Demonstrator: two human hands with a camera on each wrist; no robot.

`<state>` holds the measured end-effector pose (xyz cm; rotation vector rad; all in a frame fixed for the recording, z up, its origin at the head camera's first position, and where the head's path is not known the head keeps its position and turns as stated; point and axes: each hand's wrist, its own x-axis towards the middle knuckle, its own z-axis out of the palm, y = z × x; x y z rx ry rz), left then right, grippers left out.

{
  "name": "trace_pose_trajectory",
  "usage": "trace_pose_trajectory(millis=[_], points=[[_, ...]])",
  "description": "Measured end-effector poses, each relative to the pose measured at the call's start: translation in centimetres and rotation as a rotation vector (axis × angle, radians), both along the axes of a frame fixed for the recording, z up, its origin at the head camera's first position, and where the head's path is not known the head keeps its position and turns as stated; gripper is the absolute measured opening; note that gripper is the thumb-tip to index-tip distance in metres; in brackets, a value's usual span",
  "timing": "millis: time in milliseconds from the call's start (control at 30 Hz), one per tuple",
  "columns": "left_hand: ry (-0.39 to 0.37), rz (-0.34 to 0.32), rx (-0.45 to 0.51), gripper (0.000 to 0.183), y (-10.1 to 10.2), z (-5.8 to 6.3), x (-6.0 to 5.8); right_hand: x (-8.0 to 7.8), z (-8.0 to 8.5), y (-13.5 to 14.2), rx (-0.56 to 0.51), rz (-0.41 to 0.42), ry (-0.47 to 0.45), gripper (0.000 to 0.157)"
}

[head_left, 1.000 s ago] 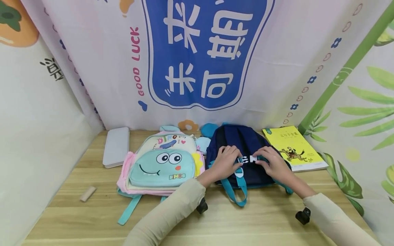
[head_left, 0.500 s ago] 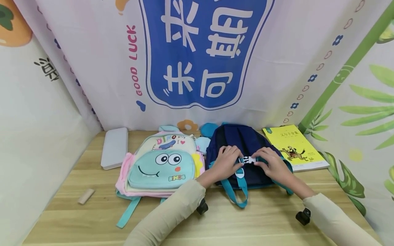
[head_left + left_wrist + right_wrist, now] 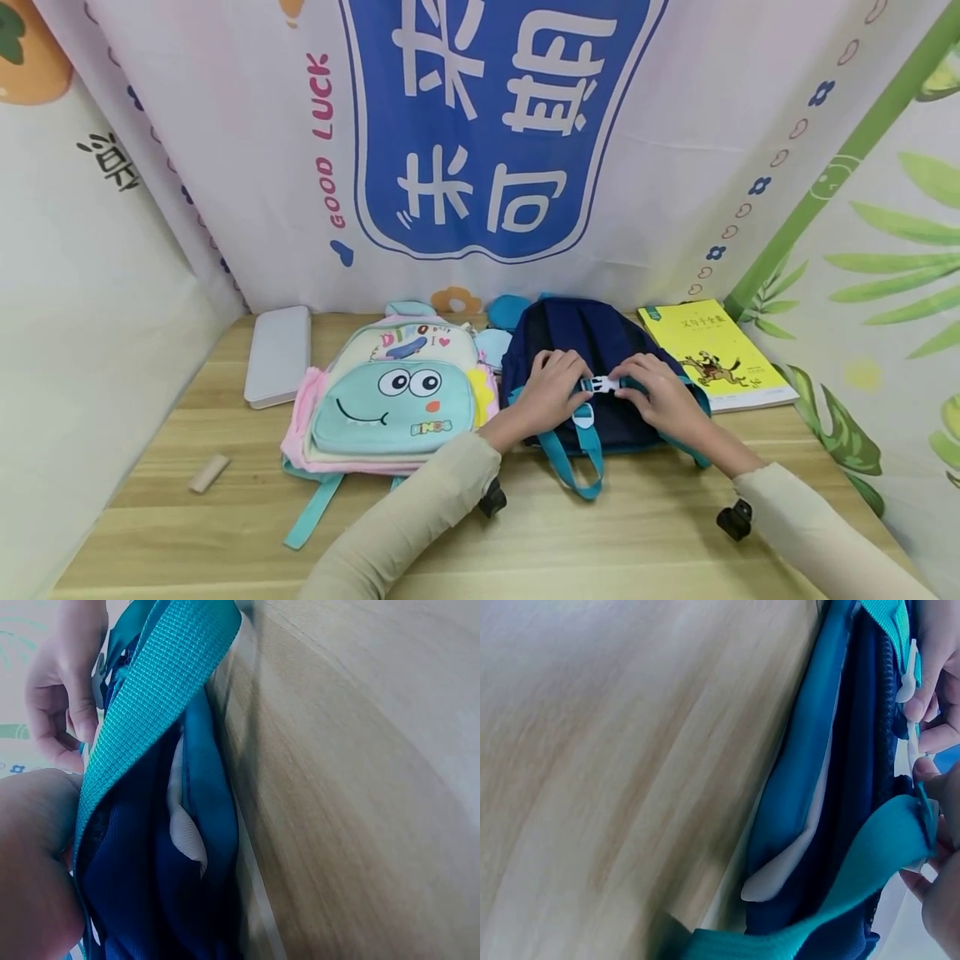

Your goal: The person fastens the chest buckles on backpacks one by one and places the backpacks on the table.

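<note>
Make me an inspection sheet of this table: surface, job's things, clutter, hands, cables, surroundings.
Surface: wood-grain table.
Job's things: navy backpack lies on the table; the two halves of its white buckle meet, but whether it is latched I cannot tell.
Clutter: dinosaur-face backpack, pale flat case, small tan block, yellow book.
Grippers: bare hands; left hand and right hand pinch opposite ends of the buckle.
Cables: nothing seen.
Surroundings: printed cloth backdrop behind, leaf-patterned cloth at right.
</note>
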<state>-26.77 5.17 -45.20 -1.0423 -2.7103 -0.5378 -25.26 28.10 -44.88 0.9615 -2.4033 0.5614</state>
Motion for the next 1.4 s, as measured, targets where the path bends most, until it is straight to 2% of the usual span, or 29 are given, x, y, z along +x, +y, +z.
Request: trace_pose_trajectory(millis=[433,1400], points=[[0.026,-0.026,0.007,0.024,0.05,-0.15,-0.29,-0.29,-0.08,0.02,0.015,0.003,0.051,0.034],[0.080,-0.018,-0.018,0.024,0.40,0.44,-0.05,0.02,0.36,-0.42,-0.036,0.010,0.046,0.034]])
